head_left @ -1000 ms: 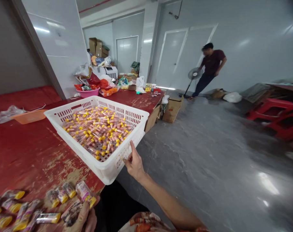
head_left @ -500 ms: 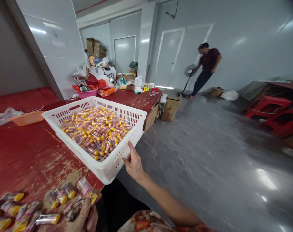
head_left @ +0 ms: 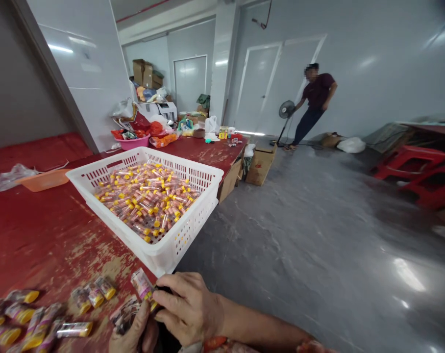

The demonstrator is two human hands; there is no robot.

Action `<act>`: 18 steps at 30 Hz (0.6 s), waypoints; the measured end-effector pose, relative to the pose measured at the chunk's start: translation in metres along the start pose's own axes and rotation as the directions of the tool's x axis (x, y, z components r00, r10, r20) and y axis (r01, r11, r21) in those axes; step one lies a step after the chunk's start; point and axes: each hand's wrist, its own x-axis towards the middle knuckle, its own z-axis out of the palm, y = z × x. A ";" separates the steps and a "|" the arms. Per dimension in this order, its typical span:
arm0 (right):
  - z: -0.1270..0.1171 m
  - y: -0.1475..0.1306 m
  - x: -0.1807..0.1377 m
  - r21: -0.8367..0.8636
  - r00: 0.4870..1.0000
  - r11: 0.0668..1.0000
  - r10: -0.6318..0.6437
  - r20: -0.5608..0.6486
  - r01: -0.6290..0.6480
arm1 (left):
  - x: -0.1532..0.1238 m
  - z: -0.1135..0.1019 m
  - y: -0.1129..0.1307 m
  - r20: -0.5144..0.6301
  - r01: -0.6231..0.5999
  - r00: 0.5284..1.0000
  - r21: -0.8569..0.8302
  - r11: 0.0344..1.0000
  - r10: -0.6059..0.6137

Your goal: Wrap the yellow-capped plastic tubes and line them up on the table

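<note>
My left hand (head_left: 136,331), low in front of me, is closed on a clear tube (head_left: 142,283) with a printed wrap and yellow cap. A bunch of small printed pieces (head_left: 125,313) is under its thumb. My right hand (head_left: 191,306) is beside it, fingers curled and fingertips against the tube's cap end; what they pinch is hidden. Several wrapped tubes (head_left: 73,329) lie on the red table (head_left: 79,245) to the left. Ahead stands a white slotted crate (head_left: 156,252), full of yellow-capped tubes (head_left: 149,196) with pinkish contents.
The crate's near right corner overhangs the table edge. An orange tray (head_left: 44,180) and a pink basin (head_left: 134,143) are on the table. A cardboard box (head_left: 261,165) stands on the floor beyond. Further back a person (head_left: 316,103) holds a standing fan (head_left: 286,109). Red stools (head_left: 413,159) are at right.
My right hand has left the crate's side and come down to my left hand at the tube. My left hand, with the tube, has shifted slightly right.
</note>
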 end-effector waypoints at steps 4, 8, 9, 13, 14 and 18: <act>-0.019 0.023 0.016 -0.167 0.987 0.986 -0.042 -0.153 0.016 | -0.002 0.000 0.009 0.010 -0.073 0.997 -0.025 0.997 0.073; -0.046 0.091 0.065 -0.212 0.977 0.958 0.208 0.047 -0.194 | -0.013 0.005 0.016 -0.063 -0.125 0.991 -0.055 0.991 0.122; -0.048 0.111 0.079 -0.182 0.912 0.944 0.317 0.259 -0.276 | -0.016 0.006 0.017 -0.075 -0.120 0.991 -0.075 0.990 0.114; -0.029 0.179 0.116 -0.150 0.670 0.890 0.426 0.608 -0.430 | -0.019 0.000 0.014 -0.108 -0.102 0.990 -0.130 0.986 0.088; -0.021 0.190 0.121 -0.145 0.660 0.891 0.420 0.623 -0.430 | -0.018 -0.003 0.012 -0.120 -0.102 0.989 -0.141 0.985 0.085; 0.005 0.213 0.129 -0.137 0.592 0.895 0.388 0.706 -0.424 | -0.014 -0.012 0.005 -0.187 -0.119 0.979 -0.191 0.974 0.083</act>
